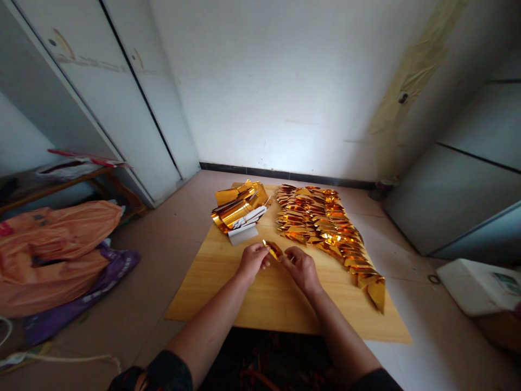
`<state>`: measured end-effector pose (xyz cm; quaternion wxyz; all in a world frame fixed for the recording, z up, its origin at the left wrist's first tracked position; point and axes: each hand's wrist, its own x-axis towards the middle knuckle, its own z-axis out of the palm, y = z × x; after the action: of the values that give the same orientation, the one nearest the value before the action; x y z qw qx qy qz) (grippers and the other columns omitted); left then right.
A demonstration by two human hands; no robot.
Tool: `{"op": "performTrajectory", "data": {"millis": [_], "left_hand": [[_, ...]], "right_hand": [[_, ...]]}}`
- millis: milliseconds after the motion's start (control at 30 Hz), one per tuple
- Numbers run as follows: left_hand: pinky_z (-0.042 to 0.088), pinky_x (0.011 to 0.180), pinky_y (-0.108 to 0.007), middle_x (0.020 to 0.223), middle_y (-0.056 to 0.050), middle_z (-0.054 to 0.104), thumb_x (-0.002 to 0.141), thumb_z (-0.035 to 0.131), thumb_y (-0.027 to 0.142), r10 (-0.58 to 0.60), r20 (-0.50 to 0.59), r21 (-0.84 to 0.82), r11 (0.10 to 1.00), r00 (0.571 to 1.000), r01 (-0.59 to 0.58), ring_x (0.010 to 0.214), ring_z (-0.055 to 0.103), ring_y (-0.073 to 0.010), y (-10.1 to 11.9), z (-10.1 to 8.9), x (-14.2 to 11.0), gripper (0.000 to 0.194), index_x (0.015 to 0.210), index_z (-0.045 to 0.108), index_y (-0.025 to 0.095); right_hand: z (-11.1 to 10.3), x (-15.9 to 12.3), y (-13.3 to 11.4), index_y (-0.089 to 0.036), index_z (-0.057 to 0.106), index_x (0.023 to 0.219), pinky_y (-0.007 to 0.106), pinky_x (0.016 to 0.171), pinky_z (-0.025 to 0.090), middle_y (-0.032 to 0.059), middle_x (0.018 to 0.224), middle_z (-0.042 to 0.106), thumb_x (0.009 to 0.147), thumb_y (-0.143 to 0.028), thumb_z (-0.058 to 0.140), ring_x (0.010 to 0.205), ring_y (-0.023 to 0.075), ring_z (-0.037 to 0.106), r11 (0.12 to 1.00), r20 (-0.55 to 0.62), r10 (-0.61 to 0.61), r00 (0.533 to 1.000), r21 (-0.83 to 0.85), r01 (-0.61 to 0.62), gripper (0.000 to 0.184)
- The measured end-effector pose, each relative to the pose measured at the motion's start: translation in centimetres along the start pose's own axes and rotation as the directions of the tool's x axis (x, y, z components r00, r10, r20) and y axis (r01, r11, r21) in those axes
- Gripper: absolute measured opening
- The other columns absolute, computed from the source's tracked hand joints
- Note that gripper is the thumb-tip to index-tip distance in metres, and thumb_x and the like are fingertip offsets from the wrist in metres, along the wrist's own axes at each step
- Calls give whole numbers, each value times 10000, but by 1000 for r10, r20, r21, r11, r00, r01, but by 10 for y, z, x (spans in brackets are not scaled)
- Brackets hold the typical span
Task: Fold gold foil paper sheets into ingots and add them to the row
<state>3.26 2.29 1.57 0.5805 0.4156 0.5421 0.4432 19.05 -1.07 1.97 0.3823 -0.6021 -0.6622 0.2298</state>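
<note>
Above the wooden board (228,282), my left hand (253,259) and my right hand (301,267) pinch opposite ends of one small folded piece of gold foil paper (274,250). Its shiny side shows between my fingertips. Behind my left hand lies a loose pile of gold foil sheets (240,203), some with their white or grey backs turned up. To the right, several rows of folded gold paper pieces (311,214) overlap each other. One row trails down toward the board's near right corner, ending in a pointed piece (374,293).
At the left, an orange bag (61,255) and a purple bag (118,269) lie by a low wooden shelf (89,176). A white cabinet (101,81) stands behind them. A white box (480,285) sits at the right, near a grey cabinet-like unit (459,184). A pale cord (73,358) crosses the floor.
</note>
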Motion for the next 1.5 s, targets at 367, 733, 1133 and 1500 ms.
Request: {"op": "performTrajectory", "data": {"millis": [367,733,1133,1500], "left_hand": [[320,400,-173,589,-4,622,534,757,402,-40,-73,-339,941,996,13,432,519,-68,-4,12,2,361,671,554,136],[333,427,-172,615,1,623,558,751,414,7,-33,-398,917,999,-20,460,520,-62,3,33,-1,374,700,558,127],[353,418,-169,691,-34,653,574,754,433,26,2,-335,942,1000,-24,477,556,-78,3,41,-2,416,783,591,113],[387,461,-206,522,20,571,614,666,404,166,-26,-26,986,986,-167,461,519,-108,-12,17,-11,269,691,603,153]], "right_hand": [[-5,-2,4,-183,602,758,232,542,408,-3,646,593,729,-469,590,557,127,500,949,-123,180,976,283,-139,287],[-11,13,3,-196,567,753,236,450,426,-33,559,541,652,-493,639,467,120,491,858,-111,297,948,467,-214,322],[-31,23,9,-200,566,690,235,538,433,-30,551,585,699,-356,567,529,138,558,965,-160,188,969,212,-153,156],[-84,100,56,-202,588,649,223,520,363,-22,559,588,632,-302,551,524,136,514,983,-268,174,948,-17,-185,108]]}}
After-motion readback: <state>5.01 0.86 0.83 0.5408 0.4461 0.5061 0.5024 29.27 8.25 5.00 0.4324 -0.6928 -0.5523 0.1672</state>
